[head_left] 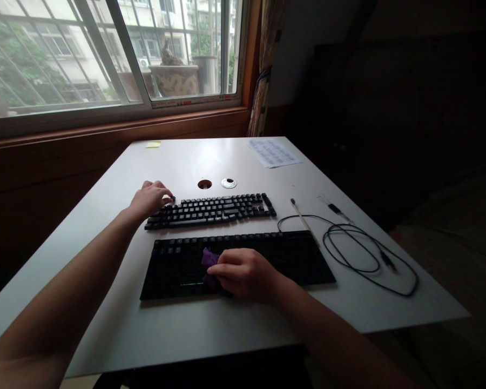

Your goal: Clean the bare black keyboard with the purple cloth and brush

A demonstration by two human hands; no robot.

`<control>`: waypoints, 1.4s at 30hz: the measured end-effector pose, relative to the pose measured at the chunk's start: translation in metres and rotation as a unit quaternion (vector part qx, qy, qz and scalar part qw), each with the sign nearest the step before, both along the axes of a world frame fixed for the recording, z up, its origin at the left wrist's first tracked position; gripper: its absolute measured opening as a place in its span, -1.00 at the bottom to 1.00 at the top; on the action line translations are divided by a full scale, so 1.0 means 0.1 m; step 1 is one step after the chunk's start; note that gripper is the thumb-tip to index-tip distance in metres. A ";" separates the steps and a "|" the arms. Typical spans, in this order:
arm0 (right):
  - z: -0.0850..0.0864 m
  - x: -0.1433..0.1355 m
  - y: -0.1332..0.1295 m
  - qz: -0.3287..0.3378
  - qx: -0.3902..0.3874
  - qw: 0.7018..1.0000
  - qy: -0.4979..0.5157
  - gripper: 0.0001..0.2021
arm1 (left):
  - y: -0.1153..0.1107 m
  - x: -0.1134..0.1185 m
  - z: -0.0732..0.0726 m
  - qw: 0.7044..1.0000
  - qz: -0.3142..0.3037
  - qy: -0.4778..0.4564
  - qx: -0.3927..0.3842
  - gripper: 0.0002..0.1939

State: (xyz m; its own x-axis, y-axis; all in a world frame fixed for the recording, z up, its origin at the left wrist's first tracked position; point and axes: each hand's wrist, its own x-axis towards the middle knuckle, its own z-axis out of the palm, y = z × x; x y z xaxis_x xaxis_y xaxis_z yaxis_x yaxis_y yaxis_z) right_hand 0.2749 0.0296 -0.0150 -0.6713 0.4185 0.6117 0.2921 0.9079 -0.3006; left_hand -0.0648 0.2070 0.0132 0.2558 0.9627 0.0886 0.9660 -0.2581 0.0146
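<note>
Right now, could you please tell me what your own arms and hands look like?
The left hand and right hand are bare: no glove, ring or watch shows. The left forearm and right forearm are uncovered too, with no sleeve or wristband in view.

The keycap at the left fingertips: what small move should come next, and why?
Probably lift the keycap in the left hand across to the purple cloth for a wipe: the left fingertips seem to pinch it, and the right hand holds the cloth over the nearer keyboard.
</note>
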 end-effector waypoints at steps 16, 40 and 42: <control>0.03 -0.01 0.01 -0.113 -0.043 0.992 0.020 -0.86 | -0.72 0.36 0.09 0.954 -0.158 -0.251 0.051 -0.77; 0.07 -0.03 -0.01 -0.047 -0.059 0.991 0.115 -0.52 | -1.74 0.99 0.14 0.880 -0.199 -0.430 -0.026 -0.92; 0.07 -0.03 0.00 -0.040 -0.062 0.991 0.114 -0.52 | -1.74 0.98 0.13 0.881 -0.197 -0.430 -0.023 -0.92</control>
State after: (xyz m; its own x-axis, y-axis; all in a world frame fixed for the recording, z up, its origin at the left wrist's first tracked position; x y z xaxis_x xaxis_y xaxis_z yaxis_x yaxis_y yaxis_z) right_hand 0.2718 0.0292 -0.0085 -0.4832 0.5467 0.6838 0.2741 0.8363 -0.4749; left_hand 0.0334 0.0331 0.0265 0.4279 0.8222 0.3753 0.4278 -0.5500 0.7173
